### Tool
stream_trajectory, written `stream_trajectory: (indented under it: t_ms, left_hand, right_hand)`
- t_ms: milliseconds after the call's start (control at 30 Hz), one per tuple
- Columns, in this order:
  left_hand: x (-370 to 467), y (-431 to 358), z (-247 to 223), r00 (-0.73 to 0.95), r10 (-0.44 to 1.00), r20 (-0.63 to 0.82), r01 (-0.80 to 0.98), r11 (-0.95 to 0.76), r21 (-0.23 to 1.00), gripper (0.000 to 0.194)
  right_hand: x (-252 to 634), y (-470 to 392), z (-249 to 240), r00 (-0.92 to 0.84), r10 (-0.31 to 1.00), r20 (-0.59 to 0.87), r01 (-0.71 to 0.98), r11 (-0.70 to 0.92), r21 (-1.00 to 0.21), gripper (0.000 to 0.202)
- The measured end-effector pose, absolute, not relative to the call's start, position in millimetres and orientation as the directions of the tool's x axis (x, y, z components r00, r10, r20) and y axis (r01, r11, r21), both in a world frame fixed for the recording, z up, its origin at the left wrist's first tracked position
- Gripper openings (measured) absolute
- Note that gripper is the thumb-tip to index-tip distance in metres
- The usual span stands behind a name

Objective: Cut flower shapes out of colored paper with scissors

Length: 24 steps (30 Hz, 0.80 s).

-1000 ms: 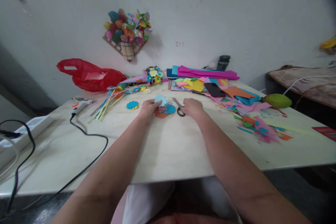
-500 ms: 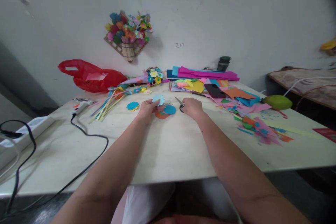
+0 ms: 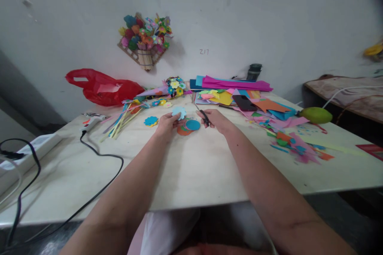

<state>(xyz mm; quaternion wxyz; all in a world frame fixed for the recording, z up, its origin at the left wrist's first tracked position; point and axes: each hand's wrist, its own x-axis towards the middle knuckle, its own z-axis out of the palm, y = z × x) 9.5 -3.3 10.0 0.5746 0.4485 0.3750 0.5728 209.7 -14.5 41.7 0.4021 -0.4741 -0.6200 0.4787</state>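
A light blue paper flower (image 3: 178, 113) is pinched between the fingers of my left hand (image 3: 167, 123). My right hand (image 3: 216, 120) is closed on black-handled scissors (image 3: 204, 117), whose blades point up and to the left, away from the flower. Between the hands, a blue paper circle (image 3: 193, 125) overlaps an orange circle (image 3: 183, 130) and other discs on the table. To the left of my left hand, a darker blue paper flower (image 3: 151, 120) lies on top of yellow ones.
Paper strips (image 3: 119, 121), a red bag (image 3: 104, 87), a glue gun (image 3: 92, 121) with its cord and a power strip (image 3: 32, 153) are at left. Coloured sheets (image 3: 236, 84), a phone (image 3: 244, 102), paper scraps (image 3: 299, 145) and a green fruit (image 3: 316, 115) are at right.
The scissors have turned in my right hand, with their handles now more visible and the blades pointing more upward. The light blue flower and my left hand have shifted slightly left.
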Motion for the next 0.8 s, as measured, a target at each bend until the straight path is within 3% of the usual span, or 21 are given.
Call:
stream_trajectory:
  t_ms: [367,800]
  left_hand:
    - [12.3,-7.3,14.2,0.079,0.993,0.083,-0.372,-0.048,0.927,0.013]
    - [13.4,-5.9,11.7,0.107,0.989,0.098,-0.385,-0.049,0.921,0.006]
  right_hand:
    - [214.5,-20.4,40.9,-0.491,0.869,-0.063,0.319,0.112,-0.941,0.031]
    - [210.6,-21.2,39.2,-0.519,0.85,-0.09,0.354,0.118,-0.928,0.032]
